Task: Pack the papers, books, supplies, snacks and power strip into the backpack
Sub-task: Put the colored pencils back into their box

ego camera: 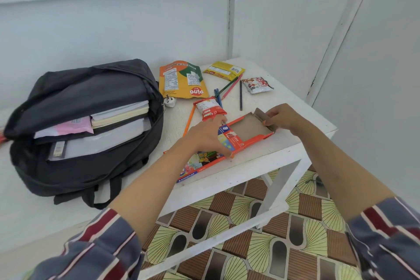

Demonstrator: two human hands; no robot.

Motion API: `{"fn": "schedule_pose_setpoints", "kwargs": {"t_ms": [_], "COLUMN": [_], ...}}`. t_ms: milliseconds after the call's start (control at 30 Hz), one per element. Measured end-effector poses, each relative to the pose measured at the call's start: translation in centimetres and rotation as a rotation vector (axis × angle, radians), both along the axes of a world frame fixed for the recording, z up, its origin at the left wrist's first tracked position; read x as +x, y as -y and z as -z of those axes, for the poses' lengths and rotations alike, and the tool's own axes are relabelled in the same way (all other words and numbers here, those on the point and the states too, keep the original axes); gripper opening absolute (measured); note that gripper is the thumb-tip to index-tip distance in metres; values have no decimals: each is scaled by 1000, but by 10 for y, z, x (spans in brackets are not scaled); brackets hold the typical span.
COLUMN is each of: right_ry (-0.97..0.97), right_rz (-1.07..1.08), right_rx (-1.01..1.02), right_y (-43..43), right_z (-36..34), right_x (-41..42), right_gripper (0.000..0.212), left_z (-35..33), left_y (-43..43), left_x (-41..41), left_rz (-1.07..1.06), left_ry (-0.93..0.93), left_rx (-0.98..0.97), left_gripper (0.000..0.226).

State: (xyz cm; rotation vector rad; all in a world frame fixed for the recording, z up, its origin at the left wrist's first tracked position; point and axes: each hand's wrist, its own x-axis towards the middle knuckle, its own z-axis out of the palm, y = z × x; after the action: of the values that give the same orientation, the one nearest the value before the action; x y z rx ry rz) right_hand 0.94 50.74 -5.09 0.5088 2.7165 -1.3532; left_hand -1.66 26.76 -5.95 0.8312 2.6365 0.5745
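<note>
White table point(284, 143) at frame centre is bearing the pencil box point(247, 129). The left hand point(204, 136) is gripping its near end and the right hand point(281, 116) is pinching its flap point(260, 115) open. Loose pencils point(227, 88) are lying just above; bunching them first should be easing them in. The backpack point(68, 88) is gaping at left.

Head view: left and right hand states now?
Left hand: gripping the pencil box.
Right hand: pinching the box's end flap.

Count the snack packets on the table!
4: an orange pouch beside the backpack, a yellow packet at the far edge, a white packet right of it, a red-and-white one just beyond the left hand. Others may be hidden in the backpack.
</note>
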Motion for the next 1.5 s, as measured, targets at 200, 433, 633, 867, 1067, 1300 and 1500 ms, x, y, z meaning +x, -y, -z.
{"fn": "schedule_pose_setpoints", "kwargs": {"t_ms": [200,433,633,867,1067,1300,1500], "right_ry": [-3,20,50,-191,-80,-192,-141], "right_rz": [52,221,197,177,89,224,366], "right_rx": [-102,-347,-472,-81,83,47,172], "right_y": [-2,-6,-7,-9,-1,-5,-2], "right_z": [-2,-3,-11,-14,8,14,19], "right_x": [5,7,8,0,5,10,12], "right_gripper": [35,32,19,24,21,41,57], "left_z": [0,-2,-4,-6,2,4,3], "left_y": [-5,-7,-5,-5,-10,-12,-23], "left_x": [3,6,7,8,16,17,20], "left_rz": [-13,-1,-4,-28,-49,-77,-77], "left_ry": [-24,-34,-37,-53,-54,-49,-83], "left_rx": [-6,3,9,26,-44,-58,-96], "left_gripper": [99,98,98,97,100,103,103]}}
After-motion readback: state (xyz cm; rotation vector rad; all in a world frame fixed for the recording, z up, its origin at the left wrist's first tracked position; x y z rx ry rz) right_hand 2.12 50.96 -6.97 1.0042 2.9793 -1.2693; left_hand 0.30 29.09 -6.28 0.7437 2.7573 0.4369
